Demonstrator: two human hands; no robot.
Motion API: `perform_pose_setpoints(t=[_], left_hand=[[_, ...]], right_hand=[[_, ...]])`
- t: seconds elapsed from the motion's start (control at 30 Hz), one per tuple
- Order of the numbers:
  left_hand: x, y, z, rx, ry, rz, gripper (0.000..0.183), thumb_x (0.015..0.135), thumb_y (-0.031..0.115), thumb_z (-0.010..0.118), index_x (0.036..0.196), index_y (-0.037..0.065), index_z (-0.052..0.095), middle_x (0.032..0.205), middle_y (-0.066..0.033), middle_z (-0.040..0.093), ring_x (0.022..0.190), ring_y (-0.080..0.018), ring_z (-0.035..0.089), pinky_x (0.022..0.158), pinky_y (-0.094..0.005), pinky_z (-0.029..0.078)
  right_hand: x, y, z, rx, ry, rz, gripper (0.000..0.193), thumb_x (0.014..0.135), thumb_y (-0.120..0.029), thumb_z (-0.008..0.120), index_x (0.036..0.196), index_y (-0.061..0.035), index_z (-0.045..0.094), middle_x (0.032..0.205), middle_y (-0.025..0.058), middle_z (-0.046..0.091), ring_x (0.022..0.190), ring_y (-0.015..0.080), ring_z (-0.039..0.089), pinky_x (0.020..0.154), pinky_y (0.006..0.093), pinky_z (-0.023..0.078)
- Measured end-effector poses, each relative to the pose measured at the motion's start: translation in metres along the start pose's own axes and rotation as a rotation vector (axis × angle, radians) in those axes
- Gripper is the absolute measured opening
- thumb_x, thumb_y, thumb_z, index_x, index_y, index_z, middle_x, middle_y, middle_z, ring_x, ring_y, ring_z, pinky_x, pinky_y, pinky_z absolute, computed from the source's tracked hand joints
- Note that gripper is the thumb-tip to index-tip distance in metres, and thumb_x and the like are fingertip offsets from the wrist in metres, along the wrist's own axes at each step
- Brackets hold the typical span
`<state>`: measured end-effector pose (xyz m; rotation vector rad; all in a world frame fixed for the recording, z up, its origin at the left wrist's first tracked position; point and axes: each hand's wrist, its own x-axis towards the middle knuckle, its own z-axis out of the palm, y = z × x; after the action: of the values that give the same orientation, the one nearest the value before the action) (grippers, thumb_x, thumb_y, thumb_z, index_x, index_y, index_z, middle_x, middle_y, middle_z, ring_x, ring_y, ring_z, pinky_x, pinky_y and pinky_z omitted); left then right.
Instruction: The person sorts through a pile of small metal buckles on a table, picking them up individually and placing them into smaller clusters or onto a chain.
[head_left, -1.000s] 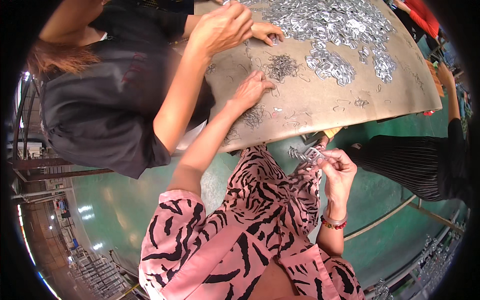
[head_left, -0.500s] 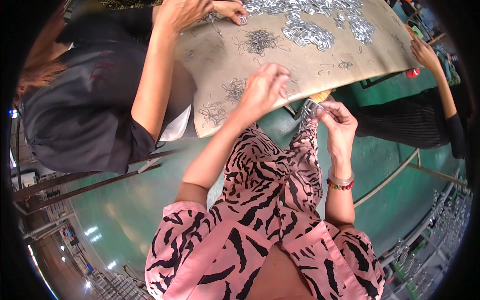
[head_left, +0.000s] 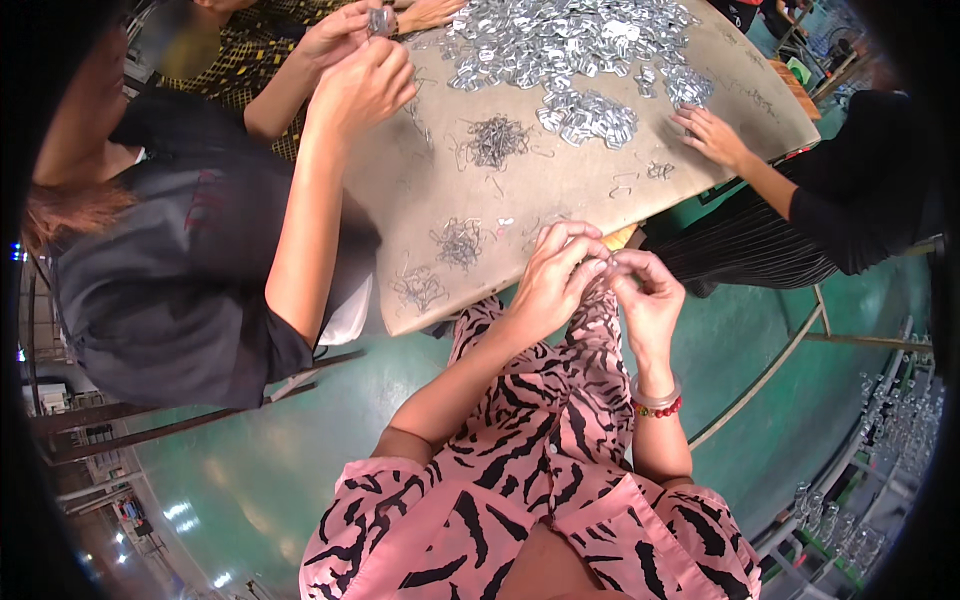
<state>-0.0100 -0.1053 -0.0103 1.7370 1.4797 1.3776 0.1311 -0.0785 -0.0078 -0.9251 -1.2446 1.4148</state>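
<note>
Above the table's near edge, my left hand (head_left: 558,278) and my right hand (head_left: 648,300) meet with pinched fingertips. A small metal buckle seen in my right hand a moment earlier is now almost wholly covered by the fingers. Whatever my left fingertips grip is too small to make out. On the table (head_left: 560,185), left of my hands, lie a loose heap of bent wire hooks (head_left: 460,243) and a smaller one at the corner. A denser pile of dark wire hooks (head_left: 497,142) sits farther back. Flat silvery buckles (head_left: 588,118) are heaped beyond it.
On the left, a person in a dark shirt (head_left: 180,240) works with raised hands, beside another in yellow-and-black. A co-worker's hand (head_left: 712,135) rests by the buckles at right. Metal rails (head_left: 760,375) and racks of shiny parts (head_left: 900,410) stand over the green floor.
My left hand has come from over the table to meet my right fingertips. The right-hand co-worker has reached onto the table, and the left one has raised a hand.
</note>
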Motion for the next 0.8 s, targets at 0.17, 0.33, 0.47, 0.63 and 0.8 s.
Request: perform_pose_setpoints(t=[0.17,0.33,0.47,0.63,0.8], left_hand=[[-0.001,-0.005,-0.007,-0.109,-0.022,-0.110,0.008,0.087,0.002,0.056,0.093,-0.001,0.059,0.086,-0.0086,0.064,0.081,-0.0147,0.061,0.073,-0.0271,0.048],[-0.002,-0.002,-0.013,-0.152,-0.035,-0.165,0.006,0.086,0.000,0.055,0.091,-0.002,0.058,0.087,-0.0094,0.064,0.081,-0.0138,0.061,0.075,-0.0265,0.048],[-0.003,0.002,-0.013,-0.164,-0.052,-0.180,0.005,0.087,-0.002,0.053,0.092,-0.003,0.056,0.086,-0.0101,0.064,0.082,-0.0153,0.061,0.075,-0.0268,0.048],[-0.008,0.001,-0.013,-0.130,-0.088,-0.164,0.005,0.088,0.001,0.054,0.090,-0.003,0.056,0.087,-0.0115,0.063,0.083,-0.0181,0.061,0.076,-0.0287,0.048],[-0.004,0.008,-0.012,-0.129,-0.091,-0.109,0.005,0.087,0.000,0.052,0.090,-0.002,0.055,0.087,-0.0111,0.062,0.081,-0.0191,0.060,0.076,-0.0286,0.047]], right_hand=[[0.014,-0.006,-0.004,-0.088,-0.147,-0.022,0.016,0.077,0.005,0.066,0.093,0.0046,0.065,0.089,0.0075,0.057,0.073,0.0114,0.059,0.060,0.0213,0.054],[0.112,0.012,-0.038,-0.642,-0.090,-0.093,0.018,0.083,-0.003,0.057,0.099,0.0021,0.064,0.090,0.0084,0.063,0.073,0.0126,0.060,0.063,0.0267,0.051],[0.207,0.063,-0.055,-0.937,-0.107,-0.471,0.027,0.075,0.004,0.055,0.098,-0.0027,0.066,0.091,0.0128,0.065,0.086,0.0268,0.060,0.078,0.0344,0.048],[0.249,0.096,-0.067,-1.049,-0.251,-0.589,0.023,0.074,0.001,0.058,0.095,-0.0031,0.066,0.093,0.0141,0.064,0.090,0.0319,0.057,0.082,0.0367,0.046],[0.223,0.088,-0.057,-0.530,-0.040,-0.366,0.022,0.082,-0.004,0.056,0.103,0.0013,0.063,0.090,0.0134,0.064,0.076,0.0236,0.062,0.069,0.0313,0.050]])
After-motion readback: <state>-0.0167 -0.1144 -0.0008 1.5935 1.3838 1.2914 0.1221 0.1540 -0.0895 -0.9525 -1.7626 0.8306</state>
